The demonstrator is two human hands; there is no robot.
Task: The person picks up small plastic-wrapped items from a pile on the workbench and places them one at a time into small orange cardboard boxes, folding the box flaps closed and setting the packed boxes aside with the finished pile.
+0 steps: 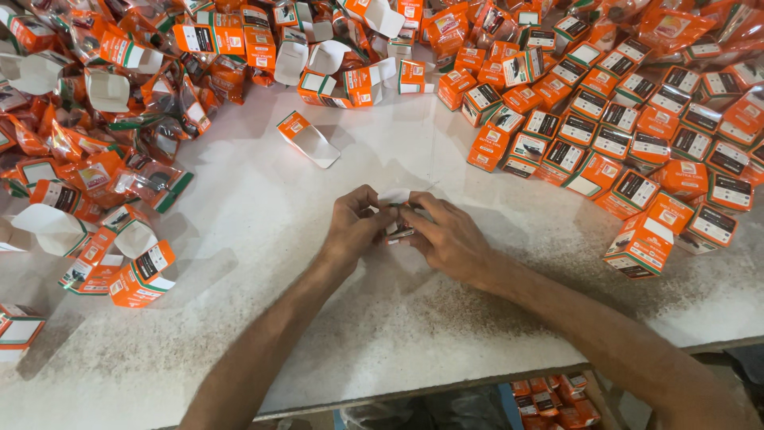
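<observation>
At counter centre: left hand and right hand meet, fingertips pinching one small box between them.
Box position: equally near both hands, just above the counter.
Long axis: cannot tell; fingers hide most of it.
Beyond: open carton; closed orange boxes far right.

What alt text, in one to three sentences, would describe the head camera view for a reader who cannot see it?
Two bare hands, left hand and right hand, meet over a white table, together holding a small carton. Closed orange cartons are heaped at right, open ones at left, and one open carton lies alone.
</observation>
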